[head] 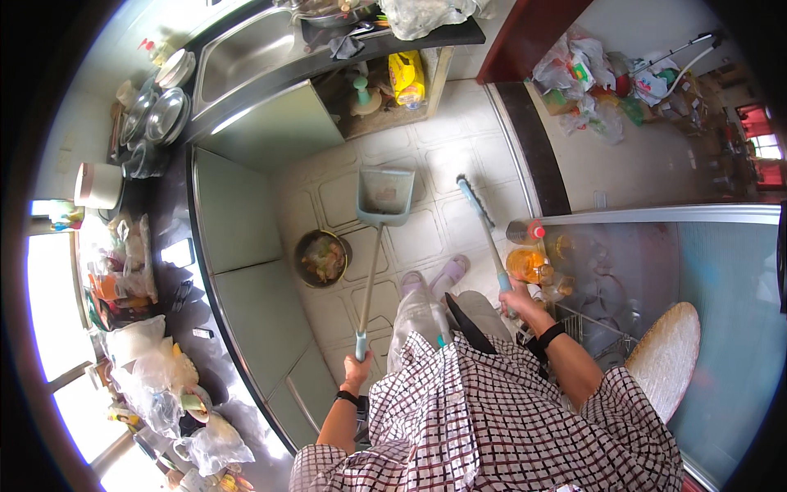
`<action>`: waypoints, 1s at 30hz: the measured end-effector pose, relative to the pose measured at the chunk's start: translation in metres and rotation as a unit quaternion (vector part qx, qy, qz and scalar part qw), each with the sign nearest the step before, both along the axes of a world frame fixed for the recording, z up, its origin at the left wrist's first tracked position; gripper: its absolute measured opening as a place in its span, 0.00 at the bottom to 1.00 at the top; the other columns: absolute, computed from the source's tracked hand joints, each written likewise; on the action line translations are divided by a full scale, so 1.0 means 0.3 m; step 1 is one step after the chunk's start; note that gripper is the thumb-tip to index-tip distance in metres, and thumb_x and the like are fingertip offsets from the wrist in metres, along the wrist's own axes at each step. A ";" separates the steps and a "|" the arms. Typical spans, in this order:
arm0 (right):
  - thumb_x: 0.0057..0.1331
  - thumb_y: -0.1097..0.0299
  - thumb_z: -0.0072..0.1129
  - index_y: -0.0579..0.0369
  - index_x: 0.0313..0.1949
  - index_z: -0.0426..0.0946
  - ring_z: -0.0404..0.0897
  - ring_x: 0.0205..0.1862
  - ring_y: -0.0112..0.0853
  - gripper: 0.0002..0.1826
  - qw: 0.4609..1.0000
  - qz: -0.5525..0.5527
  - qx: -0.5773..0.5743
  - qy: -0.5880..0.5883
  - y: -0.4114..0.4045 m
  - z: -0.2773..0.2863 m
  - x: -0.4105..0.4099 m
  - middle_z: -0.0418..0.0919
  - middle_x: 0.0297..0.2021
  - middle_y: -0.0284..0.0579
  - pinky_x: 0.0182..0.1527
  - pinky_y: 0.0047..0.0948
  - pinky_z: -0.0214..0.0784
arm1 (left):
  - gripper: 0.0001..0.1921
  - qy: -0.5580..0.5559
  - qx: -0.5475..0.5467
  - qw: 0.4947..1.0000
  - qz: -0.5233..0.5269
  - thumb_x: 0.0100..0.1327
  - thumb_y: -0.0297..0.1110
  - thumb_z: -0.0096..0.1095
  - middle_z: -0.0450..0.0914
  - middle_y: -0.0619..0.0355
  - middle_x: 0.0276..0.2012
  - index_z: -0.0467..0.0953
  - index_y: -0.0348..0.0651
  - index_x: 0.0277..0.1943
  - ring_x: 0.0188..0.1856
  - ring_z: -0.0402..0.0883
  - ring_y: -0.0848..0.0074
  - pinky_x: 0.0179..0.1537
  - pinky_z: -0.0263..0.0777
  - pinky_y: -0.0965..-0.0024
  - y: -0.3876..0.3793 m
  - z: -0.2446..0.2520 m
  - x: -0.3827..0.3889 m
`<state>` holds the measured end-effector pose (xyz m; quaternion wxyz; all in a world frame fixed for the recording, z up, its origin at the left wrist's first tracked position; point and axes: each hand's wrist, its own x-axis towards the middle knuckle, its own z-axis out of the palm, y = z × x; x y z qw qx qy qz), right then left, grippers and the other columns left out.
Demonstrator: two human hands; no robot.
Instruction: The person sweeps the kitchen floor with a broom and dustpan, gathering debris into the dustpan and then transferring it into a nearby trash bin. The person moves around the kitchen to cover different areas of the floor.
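Note:
My left hand (357, 370) is closed around the top of the long handle of a light blue dustpan (384, 212). The pan lies on the tiled floor ahead of me, its opening facing away, with some debris inside. In my right hand (519, 297) is the grip of a broom (473, 198) with a pale blue head and dark bristles. The broom head is on the tiles to the right of the dustpan, apart from it. Left of the dustpan handle stands a round bin (321, 258) holding food scraps.
Bottles of orange liquid (524, 265) and a red-capped bottle (521, 232) stand close by my right hand, beside a wire rack (587, 326). An open cabinet (369, 117) holds a yellow bag (406, 78) and a green-handled plunger (363, 97). Base cabinets (246, 215) line the left. A door track (513, 150) crosses the floor.

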<state>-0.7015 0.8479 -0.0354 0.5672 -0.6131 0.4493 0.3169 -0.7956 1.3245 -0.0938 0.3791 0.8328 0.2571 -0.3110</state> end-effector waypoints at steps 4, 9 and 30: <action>0.56 0.81 0.53 0.60 0.48 0.67 0.71 0.15 0.30 0.19 0.999 0.000 0.043 0.032 -0.014 0.029 -0.031 0.70 0.17 0.41 0.17 0.33 0.67 | 0.20 0.044 0.039 0.993 -0.105 0.52 0.48 0.71 0.81 0.49 0.18 0.81 0.33 0.26 0.22 0.82 0.65 0.28 0.75 0.60 0.016 -0.097 -0.045; 0.58 0.81 0.53 0.60 0.52 0.68 0.72 0.16 0.29 0.20 0.997 0.006 0.066 0.049 0.016 0.023 -0.089 0.71 0.18 0.41 0.18 0.32 0.67 | 0.19 0.038 0.014 0.995 -0.094 0.54 0.46 0.70 0.81 0.46 0.20 0.82 0.34 0.28 0.24 0.83 0.61 0.29 0.75 0.60 -0.013 -0.088 0.055; 0.54 0.79 0.56 0.61 0.34 0.68 0.73 0.14 0.35 0.08 0.984 -0.134 0.093 -0.078 0.067 -0.017 0.101 0.74 0.17 0.46 0.19 0.36 0.67 | 0.18 -0.247 -0.028 0.967 -0.044 0.63 0.43 0.66 0.75 0.60 0.18 0.79 0.32 0.31 0.23 0.69 0.82 0.25 0.64 0.68 -0.274 0.285 0.662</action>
